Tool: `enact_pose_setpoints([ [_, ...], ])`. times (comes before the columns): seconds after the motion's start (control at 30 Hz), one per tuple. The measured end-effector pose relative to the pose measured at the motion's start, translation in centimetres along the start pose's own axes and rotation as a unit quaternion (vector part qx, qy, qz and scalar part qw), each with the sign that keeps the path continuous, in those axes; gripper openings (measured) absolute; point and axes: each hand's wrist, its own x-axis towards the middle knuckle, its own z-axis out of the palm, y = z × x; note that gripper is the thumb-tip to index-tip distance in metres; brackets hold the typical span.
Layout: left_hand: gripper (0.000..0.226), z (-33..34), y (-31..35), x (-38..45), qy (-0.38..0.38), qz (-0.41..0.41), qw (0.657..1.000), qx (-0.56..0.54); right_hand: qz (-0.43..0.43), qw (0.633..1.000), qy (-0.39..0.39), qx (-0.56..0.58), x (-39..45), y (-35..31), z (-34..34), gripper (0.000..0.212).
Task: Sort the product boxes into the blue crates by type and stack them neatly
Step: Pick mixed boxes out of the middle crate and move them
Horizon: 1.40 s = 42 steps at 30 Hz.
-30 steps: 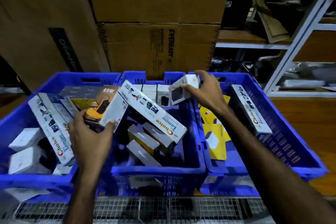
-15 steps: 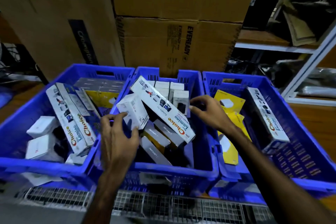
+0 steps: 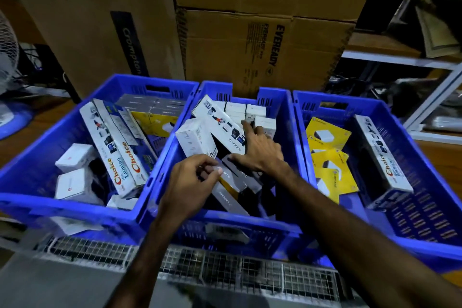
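Three blue crates stand side by side: left crate (image 3: 75, 207), middle crate (image 3: 225, 220), right crate (image 3: 425, 220). In the middle crate lie a long white Choice box (image 3: 220, 120), a white box (image 3: 195, 140), small white boxes (image 3: 240, 110) along the back wall and grey Lapcare boxes (image 3: 230, 195). My left hand (image 3: 192, 182) has curled fingers that pinch the top end of a grey box. My right hand (image 3: 260, 155) rests with spread fingers on the long white box. Its index finger reaches toward the small white boxes.
The left crate holds two long Choice boxes (image 3: 117, 152), small white boxes (image 3: 75, 157), grey boxes and a yellow box. The right crate holds yellow packs (image 3: 327, 135) and one long Choice box (image 3: 382, 157). Large cardboard cartons (image 3: 250, 45) stand right behind the crates. A wire grid (image 3: 225, 275) runs in front.
My left hand let go of the white box, which now lies in the middle crate, and moved onto a grey box. My right hand slid from the back boxes onto the long white box.
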Motion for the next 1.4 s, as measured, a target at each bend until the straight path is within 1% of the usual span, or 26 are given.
enact_pose_setpoints([
  [0.07,0.006,-0.1,0.2,-0.3,0.02,-0.011,1.0,-0.015,-0.004,1.0,0.007,-0.014,0.2,-0.3,0.7,0.107],
  [0.13,0.009,0.0,0.2,-0.3,0.026,-0.016,0.999,-0.017,-0.005,0.999,0.037,-0.018,0.3,-0.2,1.2,0.1],
  [0.2,0.01,-0.1,0.1,-0.4,0.03,-0.015,0.999,-0.014,-0.001,0.998,0.064,-0.005,0.3,-0.2,1.2,0.089],
  [0.3,0.013,-0.1,-0.1,-0.3,0.025,-0.009,1.0,-0.014,0.023,0.996,0.088,0.025,0.4,0.2,0.3,0.08],
  [0.4,0.014,0.0,-0.4,-0.2,0.019,-0.005,1.0,-0.014,0.046,0.987,0.116,0.097,0.7,0.8,-1.7,0.075],
  [0.5,0.014,0.1,-0.6,-0.1,0.019,0.003,1.0,-0.011,0.057,0.965,0.151,0.209,0.8,1.7,-4.2,0.075],
  [0.57,0.014,0.2,-0.7,-0.1,0.018,0.009,1.0,-0.01,0.05,0.936,0.17,0.304,1.0,2.5,-5.4,0.069],
  [0.6,0.014,0.3,-0.6,-0.1,0.019,0.01,1.0,-0.011,0.047,0.916,0.178,0.357,1.1,3.0,-5.8,0.064],
  [0.7,0.013,0.5,-0.4,0.1,0.023,0.008,1.0,-0.018,0.045,0.843,0.176,0.507,0.8,4.3,-6.8,0.052],
  [0.77,0.011,0.7,-0.1,0.0,0.022,0.012,0.999,-0.026,0.035,0.797,0.162,0.581,0.1,5.0,-7.3,0.046],
  [0.8,0.01,0.8,0.1,0.0,0.021,0.014,0.999,-0.036,0.029,0.785,0.154,0.599,-0.3,5.5,-7.6,0.041],
  [0.87,0.008,1.2,0.5,-0.1,0.018,0.013,0.998,-0.064,0.03,0.776,0.133,0.616,-1.3,6.9,-8.5,0.037],
  [0.93,0.009,1.8,1.1,-0.2,0.024,0.012,0.995,-0.099,0.025,0.761,0.112,0.638,-2.5,9.0,-9.4,0.05],
  [0.97,0.009,2.2,1.6,-0.2,0.031,0.013,0.992,-0.119,0.024,0.74,0.105,0.664,-3.3,10.0,-9.9,0.056],
  [1.03,0.01,3.4,3.0,0.0,0.03,0.013,0.986,-0.163,0.047,0.683,0.099,0.722,-5.0,12.5,-11.0,0.066],
  [1.07,0.01,4.0,3.8,0.4,0.02,0.016,0.983,-0.183,0.061,0.658,0.096,0.744,-5.9,13.7,-11.5,0.062],
  [1.13,0.014,6.0,5.8,1.3,-0.014,0.018,0.974,-0.224,0.065,0.63,0.104,0.767,-7.9,16.4,-12.6,0.045],
  [1.17,0.018,7.2,6.8,1.8,-0.035,0.015,0.969,-0.242,0.066,0.624,0.112,0.771,-8.7,17.8,-13.0,0.044],
  [1.23,0.024,9.6,8.9,2.5,-0.083,0.022,0.964,-0.253,0.081,0.638,0.12,0.756,-10.4,19.9,-13.6,0.042],
  [1.3,0.038,12.2,11.4,2.8,-0.13,0.049,0.963,-0.231,0.101,0.651,0.133,0.741,-12.1,22.0,-13.6,0.04],
  [1.33,0.051,13.5,12.6,3.0,-0.152,0.058,0.962,-0.218,0.106,0.655,0.13,0.737,-12.9,23.1,-13.5,0.039],
  [1.4,0.087,16.1,14.7,3.7,-0.189,0.064,0.962,-0.187,0.104,0.66,0.104,0.737,-14.4,24.6,-13.3,0.032],
])
